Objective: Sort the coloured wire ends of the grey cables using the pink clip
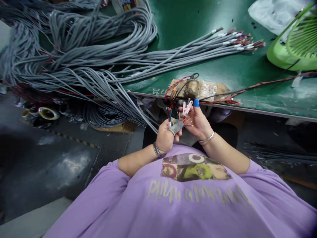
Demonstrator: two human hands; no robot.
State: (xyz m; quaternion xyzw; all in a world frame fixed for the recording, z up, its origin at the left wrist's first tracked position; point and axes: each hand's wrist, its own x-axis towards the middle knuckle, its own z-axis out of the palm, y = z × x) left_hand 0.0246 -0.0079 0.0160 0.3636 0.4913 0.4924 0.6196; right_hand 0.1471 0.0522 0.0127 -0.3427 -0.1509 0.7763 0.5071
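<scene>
Close in front of my body, my left hand [165,137] is closed around a grey cable end [176,128], with thin coloured wires fanning out of it to the right. My right hand [198,124] is beside it, palm turned up, with a blue cover [196,102] on the thumb. A pink clip [187,108] lies at its thumb and fingers, above the coloured wires. Whether the right fingers also pinch a wire is too small to tell.
Long grey cables [99,49] cover the left of the green table [173,26] and hang over its edge. A taped block [205,89] sits at the edge, beyond my hands. A green fan [284,53] and a plastic bag [268,15] are at the right.
</scene>
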